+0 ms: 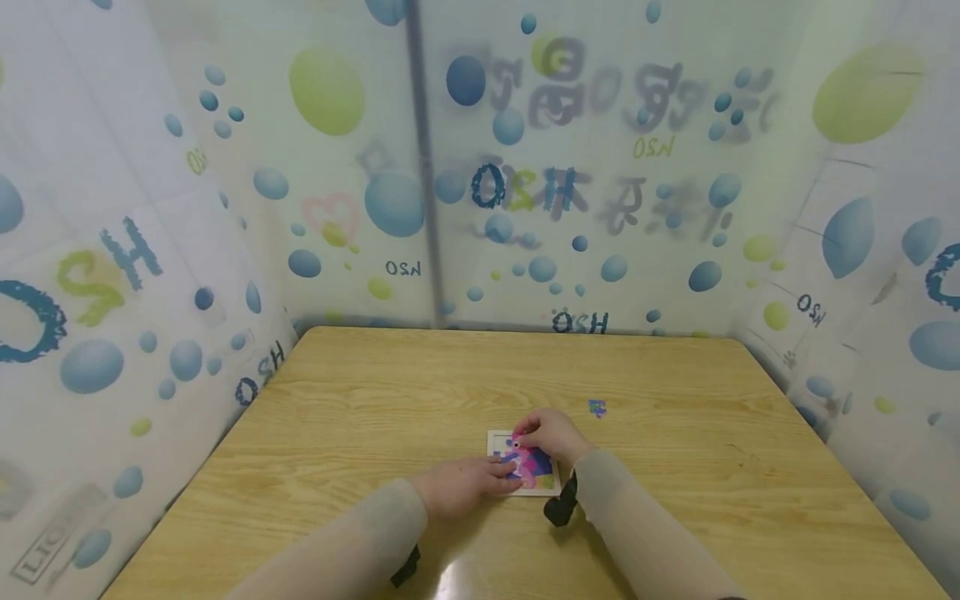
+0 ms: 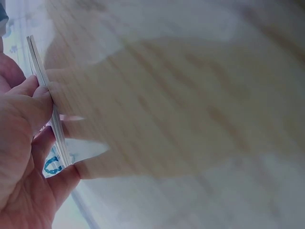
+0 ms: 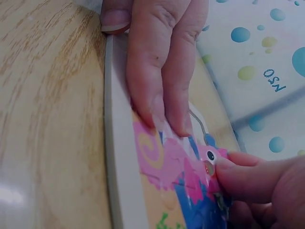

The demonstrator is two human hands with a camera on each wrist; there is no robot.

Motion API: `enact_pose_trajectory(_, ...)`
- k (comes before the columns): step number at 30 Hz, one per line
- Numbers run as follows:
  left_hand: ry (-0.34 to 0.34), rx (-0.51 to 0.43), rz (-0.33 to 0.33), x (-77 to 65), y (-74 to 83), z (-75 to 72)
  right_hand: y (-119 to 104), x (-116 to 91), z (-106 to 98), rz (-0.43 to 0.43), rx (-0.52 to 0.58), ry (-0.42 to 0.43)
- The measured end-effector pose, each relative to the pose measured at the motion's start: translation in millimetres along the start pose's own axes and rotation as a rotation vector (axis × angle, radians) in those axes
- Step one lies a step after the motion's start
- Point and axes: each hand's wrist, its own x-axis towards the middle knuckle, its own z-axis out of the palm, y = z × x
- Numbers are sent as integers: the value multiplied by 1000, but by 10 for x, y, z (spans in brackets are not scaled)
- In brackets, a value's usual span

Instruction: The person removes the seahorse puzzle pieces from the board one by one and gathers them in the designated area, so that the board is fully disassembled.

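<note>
A small jigsaw puzzle board [image 1: 553, 492] with a white frame lies on the table, its picture a pink seahorse on blue. My left hand [image 1: 459, 486] rests on the board's left side, fingers stretched over the assembled pieces. In the right wrist view two of those fingers [image 3: 151, 90] press on the picture, and a digit lies at the frame's edge. Between thumb and fingertips my right hand [image 1: 555, 433] pinches a pink puzzle piece [image 3: 211, 156] with an eye on it, at the upper part of the picture. The left wrist view shows the board edge-on [image 2: 58, 131] beside the left fingers.
A loose blue and green puzzle piece [image 1: 597, 407] lies on the wooden table [image 1: 360, 392], beyond the right hand to the right. Pale curtains [image 1: 337, 167] with blue and green bubble prints stand around the table's back and sides. Dark straps [image 1: 561, 502] hang at both wrists.
</note>
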Motion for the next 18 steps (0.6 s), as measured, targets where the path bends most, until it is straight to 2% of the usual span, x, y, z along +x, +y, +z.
enact_pose_trajectory(4, -4, -7, -8, 1, -2, -3, -5, -21, 1, 2, 13, 13)
enact_pose_trajectory(12, -5, -12, -23, 2, 9, -12, 35, -46, 7, 22, 128, 26)
enact_pose_trajectory(18, -3, -23, -17, 4, 8, -7, 95, -17, -1, -4, 150, 20)
